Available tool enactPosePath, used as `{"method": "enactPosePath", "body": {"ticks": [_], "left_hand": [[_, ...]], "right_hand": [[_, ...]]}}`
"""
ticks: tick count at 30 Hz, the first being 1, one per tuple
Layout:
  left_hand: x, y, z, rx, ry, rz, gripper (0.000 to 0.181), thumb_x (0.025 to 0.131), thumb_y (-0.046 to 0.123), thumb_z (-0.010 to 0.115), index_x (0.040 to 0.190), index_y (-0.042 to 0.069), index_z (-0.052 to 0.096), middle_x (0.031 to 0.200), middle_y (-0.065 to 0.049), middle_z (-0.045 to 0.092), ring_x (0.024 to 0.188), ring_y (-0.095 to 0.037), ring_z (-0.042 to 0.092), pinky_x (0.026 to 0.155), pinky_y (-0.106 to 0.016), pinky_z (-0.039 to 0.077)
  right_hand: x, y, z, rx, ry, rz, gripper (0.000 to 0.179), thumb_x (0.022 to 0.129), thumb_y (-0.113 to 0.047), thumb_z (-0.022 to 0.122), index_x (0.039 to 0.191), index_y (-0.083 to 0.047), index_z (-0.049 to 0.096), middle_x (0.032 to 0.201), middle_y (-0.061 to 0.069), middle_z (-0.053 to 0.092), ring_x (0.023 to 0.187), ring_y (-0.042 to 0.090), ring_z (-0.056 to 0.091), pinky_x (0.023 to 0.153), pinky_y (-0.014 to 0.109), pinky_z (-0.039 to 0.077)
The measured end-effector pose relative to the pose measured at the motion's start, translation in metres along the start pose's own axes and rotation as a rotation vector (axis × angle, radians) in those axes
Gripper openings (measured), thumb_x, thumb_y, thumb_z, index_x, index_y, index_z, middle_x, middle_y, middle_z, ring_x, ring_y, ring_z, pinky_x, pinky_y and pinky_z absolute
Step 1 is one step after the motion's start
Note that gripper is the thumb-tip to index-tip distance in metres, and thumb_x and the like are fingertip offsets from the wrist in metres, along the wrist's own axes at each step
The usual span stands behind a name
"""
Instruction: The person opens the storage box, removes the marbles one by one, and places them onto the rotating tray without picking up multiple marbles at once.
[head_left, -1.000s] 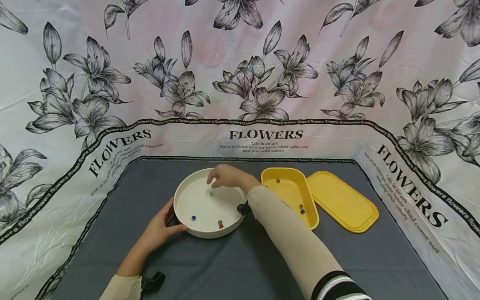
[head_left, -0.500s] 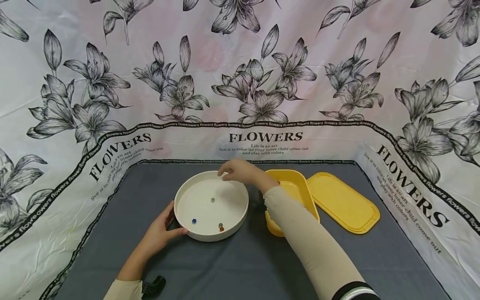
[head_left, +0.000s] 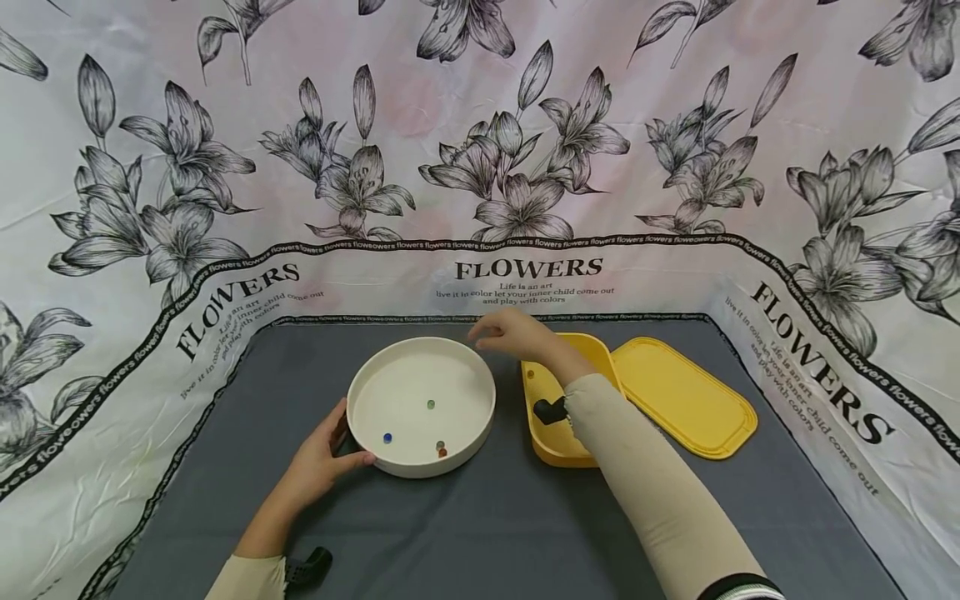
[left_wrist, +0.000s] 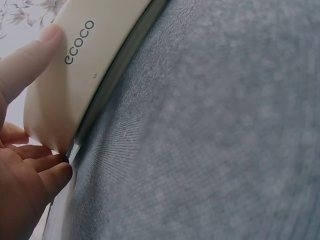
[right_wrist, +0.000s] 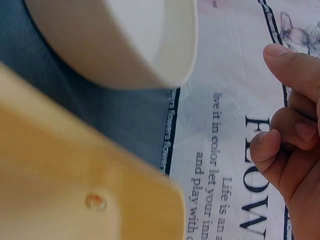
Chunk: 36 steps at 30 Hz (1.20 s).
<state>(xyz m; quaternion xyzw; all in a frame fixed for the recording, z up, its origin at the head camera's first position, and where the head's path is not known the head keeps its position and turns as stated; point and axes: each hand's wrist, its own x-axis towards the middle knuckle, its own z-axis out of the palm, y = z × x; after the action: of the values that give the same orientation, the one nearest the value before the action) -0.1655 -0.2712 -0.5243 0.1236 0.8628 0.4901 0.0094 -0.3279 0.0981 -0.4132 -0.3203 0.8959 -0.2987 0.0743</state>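
A white round tray (head_left: 461, 367) stands on the grey cloth, with "ecoco" printed on its side in the left wrist view. My left hand (head_left: 318, 462) holds its left side, thumb on the wall (left_wrist: 95, 45) and fingers at the lower edge. Inside lie a green marble (head_left: 431, 404), a blue marble (head_left: 387, 437), a greyish marble (head_left: 440, 445) and a red marble (head_left: 442, 452). My right hand (head_left: 512, 333) hovers right of the tray's far rim, fingers loosely bent and nothing visible in them. Beneath its wrist is a yellow box (head_left: 555, 456), holding a small amber-and-clear marble (right_wrist: 96, 202).
A yellow lid (head_left: 686, 396) lies flat to the right of the box. Behind the table hangs a flower-printed white cloth (head_left: 525, 283). My right forearm (head_left: 660, 475) covers part of the box.
My right hand has moved rightward from over the tray to beyond its rim. The green marble has rolled a little nearer and to the right. My left hand keeps its hold.
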Motion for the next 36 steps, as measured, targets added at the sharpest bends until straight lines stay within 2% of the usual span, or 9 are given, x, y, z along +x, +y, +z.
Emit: {"method": "enactPosePath", "body": {"ticks": [4, 7, 15, 18, 22, 24, 30, 33, 36], "left_hand": [[-0.002, -0.001, 0.001, -0.005, 0.0, -0.008, 0.114, 0.084, 0.031, 0.086, 0.165, 0.002, 0.01, 0.167, -0.024, 0.022, 0.153, -0.041, 0.025, 0.122, -0.056, 0.029], [-0.002, -0.002, 0.001, -0.014, 0.003, -0.009, 0.113, 0.084, 0.03, 0.086, 0.165, 0.002, 0.011, 0.167, -0.024, 0.022, 0.153, -0.042, 0.025, 0.122, -0.056, 0.029], [0.001, -0.002, -0.002, -0.008, 0.005, 0.004, 0.115, 0.084, 0.032, 0.086, 0.165, 0.005, 0.009, 0.167, -0.023, 0.023, 0.153, -0.041, 0.026, 0.121, -0.055, 0.03], [0.0, -0.003, -0.003, -0.01, 0.002, -0.004, 0.114, 0.084, 0.033, 0.086, 0.165, 0.006, 0.01, 0.167, -0.022, 0.023, 0.153, -0.04, 0.026, 0.121, -0.053, 0.029], [-0.001, -0.003, -0.003, -0.01, -0.006, -0.002, 0.113, 0.085, 0.031, 0.085, 0.165, 0.006, 0.011, 0.167, -0.022, 0.024, 0.153, -0.041, 0.027, 0.121, -0.053, 0.03], [-0.001, -0.002, -0.003, -0.014, -0.004, -0.002, 0.112, 0.084, 0.028, 0.086, 0.165, 0.006, 0.011, 0.167, -0.023, 0.025, 0.153, -0.041, 0.027, 0.121, -0.053, 0.031], [0.001, -0.002, -0.002, -0.039, -0.002, -0.001, 0.112, 0.084, 0.02, 0.086, 0.165, 0.006, 0.011, 0.167, -0.023, 0.024, 0.153, -0.041, 0.027, 0.121, -0.054, 0.032], [0.001, -0.004, -0.001, -0.031, -0.006, -0.01, 0.111, 0.085, 0.023, 0.086, 0.165, 0.006, 0.01, 0.167, -0.023, 0.023, 0.153, -0.041, 0.026, 0.121, -0.053, 0.031], [0.001, -0.004, -0.001, -0.029, -0.009, -0.011, 0.112, 0.085, 0.029, 0.085, 0.165, 0.006, 0.011, 0.168, -0.021, 0.023, 0.154, -0.039, 0.025, 0.122, -0.052, 0.03]], "right_hand": [[-0.011, 0.009, -0.005, 0.018, 0.018, 0.008, 0.022, 0.101, -0.022, 0.069, 0.122, -0.022, 0.075, 0.122, -0.002, 0.073, 0.111, 0.019, 0.068, 0.096, 0.041, 0.06], [-0.017, 0.018, -0.009, 0.016, 0.025, 0.02, 0.023, 0.101, -0.023, 0.069, 0.123, -0.021, 0.075, 0.122, -0.002, 0.072, 0.108, 0.019, 0.068, 0.092, 0.041, 0.06], [-0.029, 0.041, -0.011, 0.076, 0.075, 0.136, 0.021, 0.1, -0.028, 0.07, 0.12, -0.024, 0.075, 0.118, -0.001, 0.071, 0.103, 0.019, 0.066, 0.088, 0.04, 0.059], [-0.033, 0.051, -0.008, 0.094, 0.104, 0.153, 0.021, 0.101, -0.028, 0.069, 0.119, -0.022, 0.076, 0.113, 0.002, 0.071, 0.091, 0.023, 0.063, 0.077, 0.038, 0.057], [-0.04, 0.065, -0.006, 0.106, 0.146, 0.184, 0.02, 0.102, -0.028, 0.067, 0.118, -0.021, 0.076, 0.098, 0.013, 0.069, 0.075, 0.031, 0.06, 0.063, 0.036, 0.056], [-0.043, 0.07, -0.006, 0.113, 0.151, 0.199, 0.02, 0.102, -0.029, 0.066, 0.118, -0.021, 0.076, 0.095, 0.015, 0.067, 0.074, 0.034, 0.061, 0.061, 0.037, 0.057], [-0.049, 0.082, -0.005, 0.138, 0.135, 0.217, 0.023, 0.101, -0.031, 0.068, 0.118, -0.018, 0.077, 0.089, 0.018, 0.064, 0.077, 0.031, 0.061, 0.065, 0.037, 0.057], [-0.05, 0.087, -0.002, 0.146, 0.131, 0.216, 0.021, 0.1, -0.03, 0.069, 0.117, -0.02, 0.077, 0.09, 0.011, 0.066, 0.079, 0.025, 0.058, 0.069, 0.034, 0.054], [-0.051, 0.091, 0.0, 0.14, 0.118, 0.217, 0.021, 0.1, -0.028, 0.07, 0.118, -0.018, 0.076, 0.098, 0.004, 0.07, 0.087, 0.022, 0.06, 0.077, 0.036, 0.054]]}}
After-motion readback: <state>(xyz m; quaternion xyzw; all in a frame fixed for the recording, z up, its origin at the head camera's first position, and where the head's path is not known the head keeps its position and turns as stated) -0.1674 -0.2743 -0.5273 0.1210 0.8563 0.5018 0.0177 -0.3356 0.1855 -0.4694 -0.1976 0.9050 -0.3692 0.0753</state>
